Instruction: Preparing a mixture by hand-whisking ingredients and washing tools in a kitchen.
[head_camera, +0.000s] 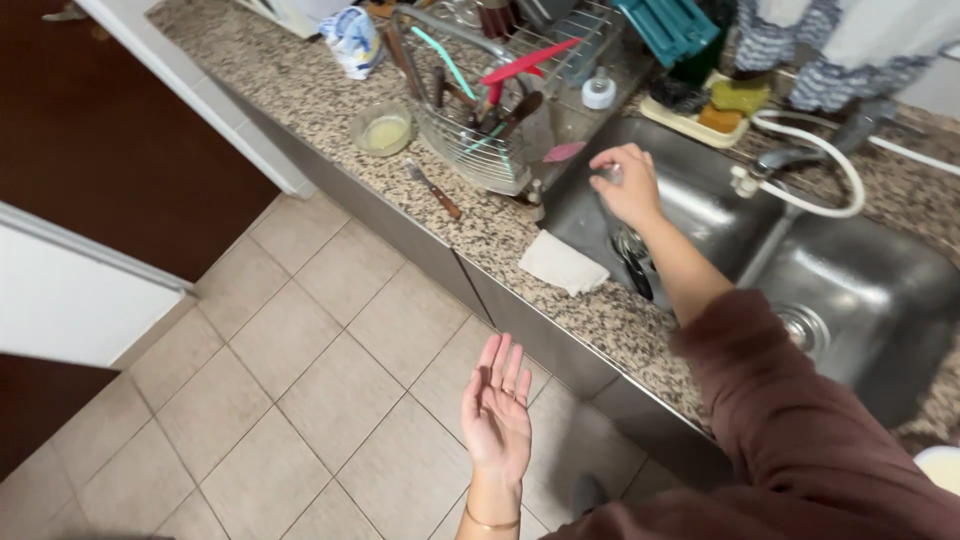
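My right hand (628, 185) reaches over the left basin of a steel double sink (700, 215), just above the drain (632, 258). Its fingers are bent and pinched together; something small and pale may sit between them, but I cannot make it out. My left hand (497, 405) hangs over the beige tiled floor (320, 360) in front of the counter, palm up, fingers spread, holding nothing. A thin bracelet circles its wrist. A dark reddish sleeve covers my right arm.
A wire dish rack (480, 140) with utensils stands left of the sink. On the granite counter (300, 90) lie a knife (434, 190), a folded white cloth (562, 263), a small bowl (383, 130) and a plastic bag (352, 40). Faucet with white hose (820, 165) and sponge tray (715, 110) behind.
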